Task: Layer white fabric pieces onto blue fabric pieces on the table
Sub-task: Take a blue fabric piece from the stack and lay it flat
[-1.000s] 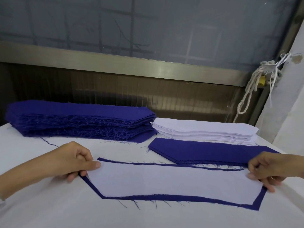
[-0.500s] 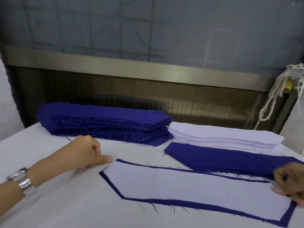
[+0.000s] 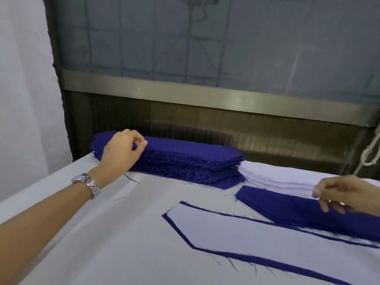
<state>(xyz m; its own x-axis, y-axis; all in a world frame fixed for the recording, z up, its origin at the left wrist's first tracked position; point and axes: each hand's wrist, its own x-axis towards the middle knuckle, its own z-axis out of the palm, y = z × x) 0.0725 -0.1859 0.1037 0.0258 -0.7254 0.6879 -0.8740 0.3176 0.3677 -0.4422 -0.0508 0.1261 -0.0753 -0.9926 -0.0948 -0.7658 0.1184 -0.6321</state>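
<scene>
White fabric piece [image 3: 246,231] lies flat on a blue fabric piece [image 3: 178,229], just below and between our two hands, with a thin blue border showing along its edges: one pair layered. Our left hand [image 3: 121,151] pinches the top layer of the tall blue stack [image 3: 195,161] between thumb and forefinger. Our right hand [image 3: 347,192], fingers curled, hovers at the near edge of the white stack [image 3: 277,175] and over a low blue pile [image 3: 287,204]; whether it grips anything we cannot tell. Many pieces, we judge, remain. The blue cloth frays at its cut edges; the white is crisp and clean-edged. Both are long strips with angled ends.
</scene>
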